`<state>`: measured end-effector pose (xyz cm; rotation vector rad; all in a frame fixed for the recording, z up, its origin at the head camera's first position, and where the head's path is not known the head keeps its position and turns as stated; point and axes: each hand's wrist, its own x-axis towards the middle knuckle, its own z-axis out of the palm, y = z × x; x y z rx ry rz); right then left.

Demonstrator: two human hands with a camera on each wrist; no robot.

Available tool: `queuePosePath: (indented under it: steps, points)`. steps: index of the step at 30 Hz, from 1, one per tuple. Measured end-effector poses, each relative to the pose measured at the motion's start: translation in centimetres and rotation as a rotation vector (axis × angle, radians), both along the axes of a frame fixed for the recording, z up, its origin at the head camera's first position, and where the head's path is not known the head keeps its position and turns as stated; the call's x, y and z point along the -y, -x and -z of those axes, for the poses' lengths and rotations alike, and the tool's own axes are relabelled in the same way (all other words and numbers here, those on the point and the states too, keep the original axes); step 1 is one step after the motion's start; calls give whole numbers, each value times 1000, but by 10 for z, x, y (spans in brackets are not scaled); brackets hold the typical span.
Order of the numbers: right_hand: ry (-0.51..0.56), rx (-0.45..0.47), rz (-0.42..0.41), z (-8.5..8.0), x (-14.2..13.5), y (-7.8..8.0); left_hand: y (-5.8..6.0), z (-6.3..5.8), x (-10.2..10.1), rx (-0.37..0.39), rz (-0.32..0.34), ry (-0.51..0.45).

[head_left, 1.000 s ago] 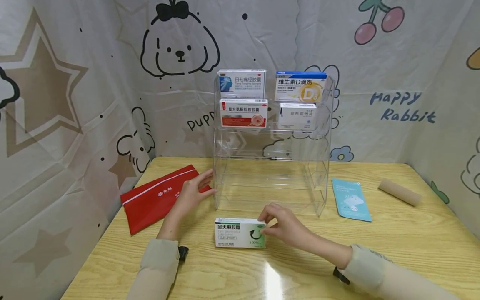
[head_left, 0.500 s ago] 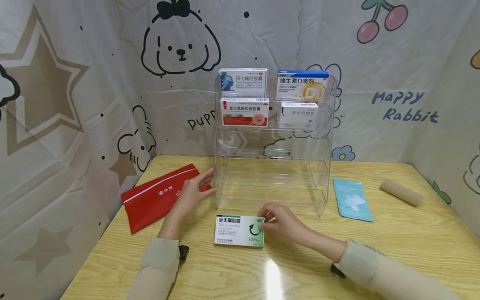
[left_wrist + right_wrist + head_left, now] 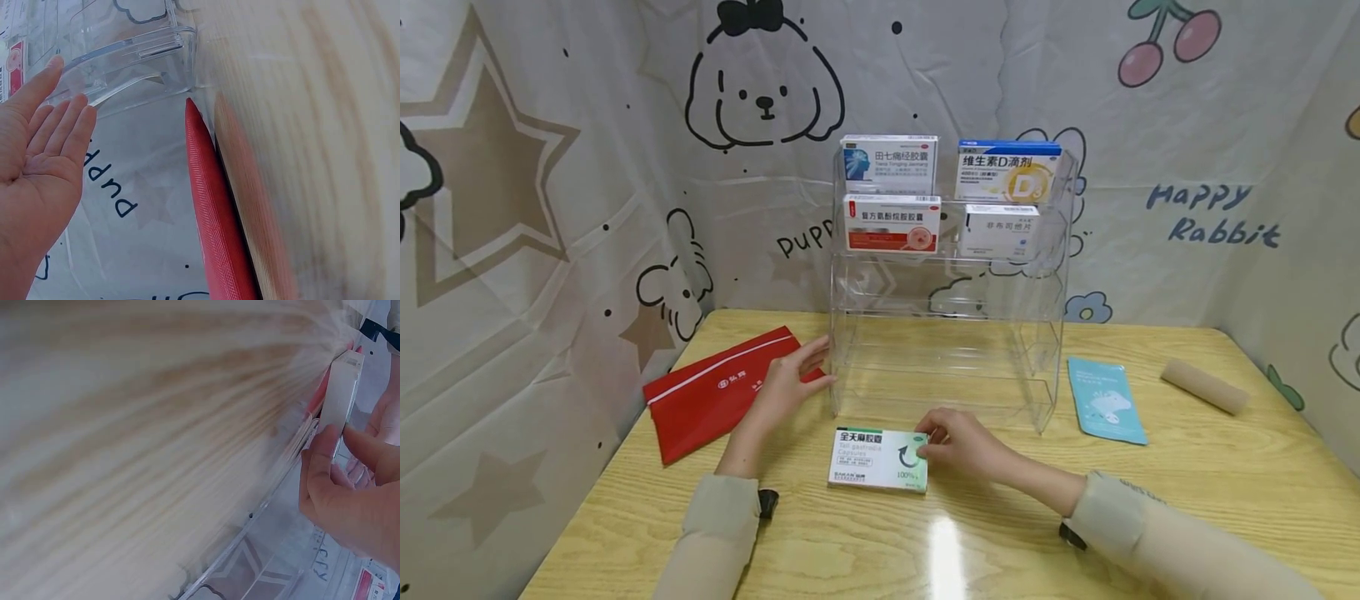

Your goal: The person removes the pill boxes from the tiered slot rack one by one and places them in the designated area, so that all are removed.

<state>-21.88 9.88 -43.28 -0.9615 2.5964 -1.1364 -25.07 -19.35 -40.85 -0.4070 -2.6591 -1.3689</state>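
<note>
Right hand (image 3: 962, 446) pinches capsule carton (image 3: 877, 460) at right end; left hand (image 3: 786, 379), fingers extended, beside clear display rack (image 3: 947, 317). Carton likely light, stiff, crushable: grip end edges gently

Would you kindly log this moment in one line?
right hand: pinches white-green box | left hand: beside rack | upper tiers: four boxes

"全天麻胶囊", "Tall gastrodia Capsules" and "100%" on the green-white box (image 3: 877, 461), lower centre, "维生素D滴剂" and "D3" on the blue-topped box (image 3: 1006, 173), "Happy Rabbit" on the backdrop (image 3: 985, 75), right
</note>
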Motion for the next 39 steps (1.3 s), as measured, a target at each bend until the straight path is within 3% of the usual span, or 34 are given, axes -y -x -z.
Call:
queuePosePath:
  steps: [9,26,31,39]
  points:
    - [-4,84,-3,-1,-2,6,1,-2,-2,0,7,-7]
    - [-53,28,6,0,-3,7,3,-5,-4,17,8,-4]
    - [-40,-166,11,0,-5,3,2,-3,-3,25,10,-3]
    - [37,-620,-12,-14,-15,7,0,0,0,23,1,1]
